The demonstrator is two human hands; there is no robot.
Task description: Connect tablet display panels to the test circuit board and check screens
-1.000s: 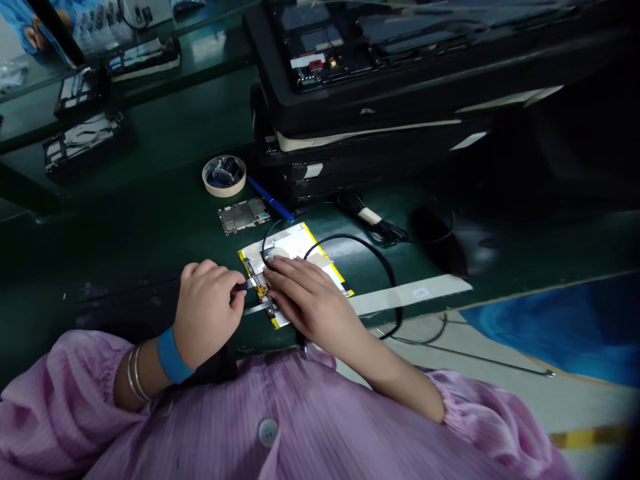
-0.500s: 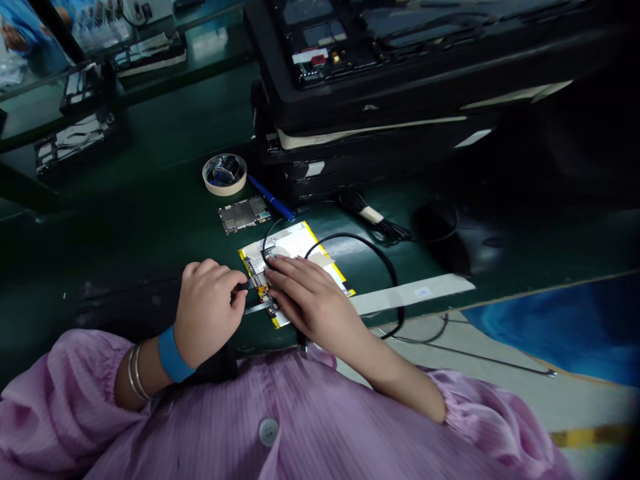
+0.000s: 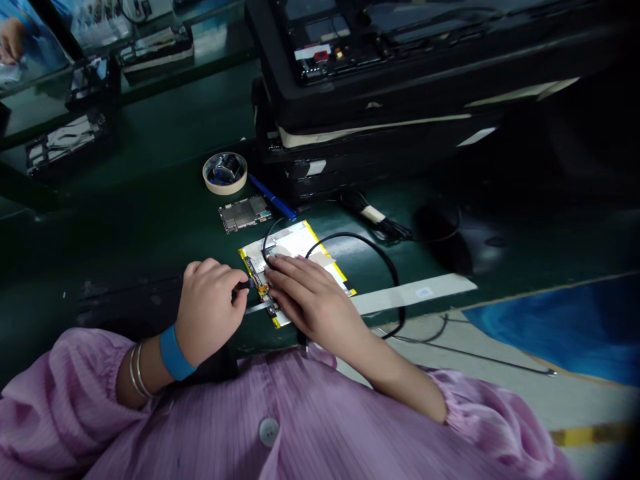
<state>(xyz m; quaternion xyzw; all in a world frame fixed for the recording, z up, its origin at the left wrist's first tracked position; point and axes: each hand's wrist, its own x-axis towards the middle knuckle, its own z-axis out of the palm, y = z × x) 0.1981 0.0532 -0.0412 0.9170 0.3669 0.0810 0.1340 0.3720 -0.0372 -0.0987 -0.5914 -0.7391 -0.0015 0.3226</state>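
Shifted farther left since the earlier frame is one far device (image 3: pixel 65 141). Fingers of the left hand (image 3: pixel 213 310) pinch a dark strip (image 3: pixel 251 285); the right hand (image 3: pixel 317 300), fingers together, lies over the white plate (image 3: pixel 303 240) on the tabletop (image 3: pixel 170 220), apparently steadying it; any grip beneath is hidden. Beyond, a co-worker's hand (image 3: pixel 12 39) is cut off.

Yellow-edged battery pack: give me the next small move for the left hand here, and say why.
I would have the left hand gently line up the dark strip with the orange connector: it seems to pinch that strip right beside the connector, while the right hand lies across the battery pack, probably steadying it. Whether the strip is seated cannot be told.
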